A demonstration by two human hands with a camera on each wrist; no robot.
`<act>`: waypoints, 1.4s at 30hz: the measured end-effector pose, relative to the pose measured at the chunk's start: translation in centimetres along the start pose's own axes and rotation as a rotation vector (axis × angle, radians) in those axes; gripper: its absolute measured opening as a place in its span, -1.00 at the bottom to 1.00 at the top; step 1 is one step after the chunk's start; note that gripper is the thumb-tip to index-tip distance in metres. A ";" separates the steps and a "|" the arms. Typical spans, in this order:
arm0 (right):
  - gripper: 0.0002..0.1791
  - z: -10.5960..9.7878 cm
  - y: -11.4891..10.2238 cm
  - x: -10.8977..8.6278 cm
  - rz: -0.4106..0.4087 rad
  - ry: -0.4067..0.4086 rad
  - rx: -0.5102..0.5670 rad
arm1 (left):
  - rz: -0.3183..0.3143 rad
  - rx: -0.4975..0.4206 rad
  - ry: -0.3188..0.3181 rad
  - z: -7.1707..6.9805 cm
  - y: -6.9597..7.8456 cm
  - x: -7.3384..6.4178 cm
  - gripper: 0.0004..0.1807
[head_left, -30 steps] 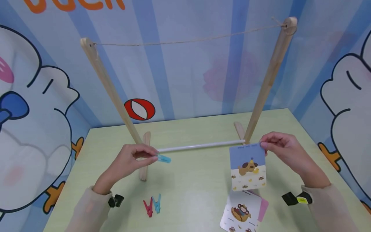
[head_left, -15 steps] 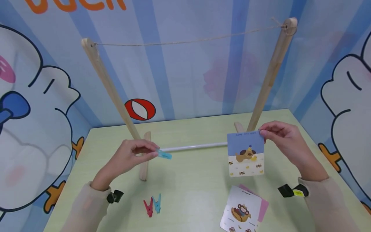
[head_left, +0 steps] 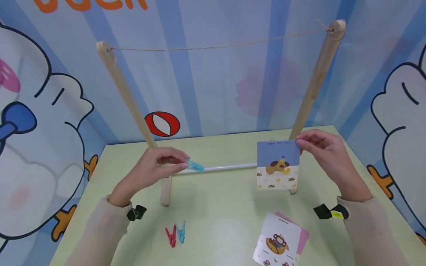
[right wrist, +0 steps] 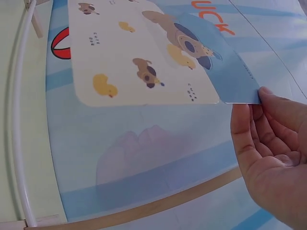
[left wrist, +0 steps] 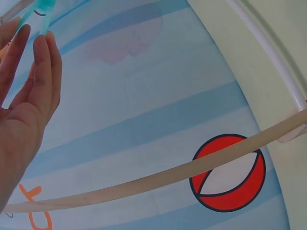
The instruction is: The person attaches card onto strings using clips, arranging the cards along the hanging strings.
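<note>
My left hand (head_left: 158,166) pinches a light-blue clothespin (head_left: 195,166) between thumb and fingertips, raised over the table near the left post. In the left wrist view the clothespin (left wrist: 44,13) shows at the top left corner, above the fingertips. With thumb and fingers, my right hand (head_left: 327,155) holds a blue-and-white card (head_left: 277,165) by its upper right corner. A dog and small ducks are printed on it. The card hangs upright before the foot of the right post. In the right wrist view, the card (right wrist: 144,57) slants across the top, its corner under the thumb.
Two wooden posts (head_left: 126,92) carry a string (head_left: 206,48) between their tops; a white rod (head_left: 229,168) joins them low down. On the table (head_left: 213,218) lie a red clothespin (head_left: 171,236), a blue clothespin (head_left: 181,232), a monkey card (head_left: 277,240) and a pink card (head_left: 303,240).
The right hand has lifted the dog card up and slightly left, away from the cards on the table. The left hand has risen a little and shifted right with the clothespin.
</note>
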State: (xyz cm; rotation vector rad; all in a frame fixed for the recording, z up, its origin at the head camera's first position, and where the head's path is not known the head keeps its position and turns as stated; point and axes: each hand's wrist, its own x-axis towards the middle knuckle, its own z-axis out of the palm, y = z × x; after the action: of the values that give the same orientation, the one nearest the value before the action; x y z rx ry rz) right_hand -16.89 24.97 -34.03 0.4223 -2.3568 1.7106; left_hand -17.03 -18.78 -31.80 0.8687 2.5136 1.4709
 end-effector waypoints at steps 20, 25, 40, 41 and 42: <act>-0.76 2.0 -3.3 2.5 -0.089 -0.011 0.163 | -0.039 0.073 0.033 -1.5 4.7 0.4 -0.76; -0.75 2.4 -3.8 3.1 -0.093 -0.027 0.174 | -0.025 0.093 0.047 -2.0 5.5 0.5 -0.75; -0.77 4.2 -5.1 5.3 -0.163 -0.062 0.247 | 0.132 0.168 0.083 -3.8 4.3 2.1 -0.73; -0.77 4.3 -5.2 5.4 -0.160 -0.065 0.255 | 0.139 0.170 0.084 -3.9 4.3 2.2 -0.73; -0.76 4.4 -5.3 5.5 -0.157 -0.066 0.260 | 0.146 0.174 0.085 -4.0 4.3 2.3 -0.73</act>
State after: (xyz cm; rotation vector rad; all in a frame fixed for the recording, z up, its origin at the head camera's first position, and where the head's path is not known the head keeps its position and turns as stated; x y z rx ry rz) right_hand -20.24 18.62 -28.90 0.6965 -2.0847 1.9583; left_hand -18.54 -19.09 -25.69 1.0580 2.7266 1.3706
